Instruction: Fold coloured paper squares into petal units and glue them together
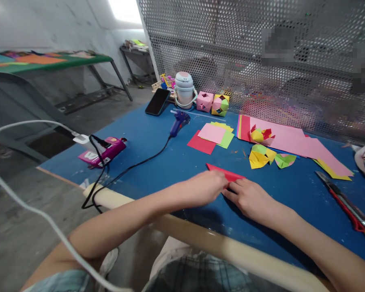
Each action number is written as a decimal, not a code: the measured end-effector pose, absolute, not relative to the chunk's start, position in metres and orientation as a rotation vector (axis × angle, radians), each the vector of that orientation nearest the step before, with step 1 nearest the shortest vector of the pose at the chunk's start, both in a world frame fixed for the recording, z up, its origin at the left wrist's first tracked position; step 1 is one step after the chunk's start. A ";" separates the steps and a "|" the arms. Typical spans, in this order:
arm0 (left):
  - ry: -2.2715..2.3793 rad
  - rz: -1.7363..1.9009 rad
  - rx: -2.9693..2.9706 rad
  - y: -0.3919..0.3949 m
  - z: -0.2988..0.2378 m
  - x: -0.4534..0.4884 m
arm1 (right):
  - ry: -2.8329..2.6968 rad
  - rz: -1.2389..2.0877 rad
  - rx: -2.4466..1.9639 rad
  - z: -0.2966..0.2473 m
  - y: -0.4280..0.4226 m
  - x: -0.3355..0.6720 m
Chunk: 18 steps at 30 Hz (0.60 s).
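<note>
A folded red paper sheet lies on the blue table just beyond both hands. My left hand rests on its near left part with fingers curled and pressed onto the paper. My right hand meets it from the right, fingers pressed down on the paper's near edge. Most of the paper is hidden under the two hands.
Loose coloured sheets, a pink paper stack and folded paper pieces lie beyond. A blue glue gun, phone, paper cubes, white jar, pink device and red utility knife stand around.
</note>
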<state>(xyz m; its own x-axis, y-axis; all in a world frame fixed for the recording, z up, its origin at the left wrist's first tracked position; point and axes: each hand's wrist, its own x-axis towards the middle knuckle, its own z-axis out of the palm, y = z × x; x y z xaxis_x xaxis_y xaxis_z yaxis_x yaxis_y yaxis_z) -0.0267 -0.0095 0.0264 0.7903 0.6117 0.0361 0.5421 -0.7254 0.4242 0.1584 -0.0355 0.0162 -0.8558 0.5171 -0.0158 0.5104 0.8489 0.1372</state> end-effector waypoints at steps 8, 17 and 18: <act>0.783 0.179 2.991 -0.039 -0.005 -0.019 | 2.891 -0.055 0.935 0.028 -0.046 0.162; 0.943 0.337 3.107 -0.059 -0.005 -0.010 | 2.940 -0.403 1.095 0.037 -0.029 0.170; 0.946 0.353 3.107 -0.059 -0.004 -0.009 | 2.948 -0.400 1.112 0.034 -0.026 0.168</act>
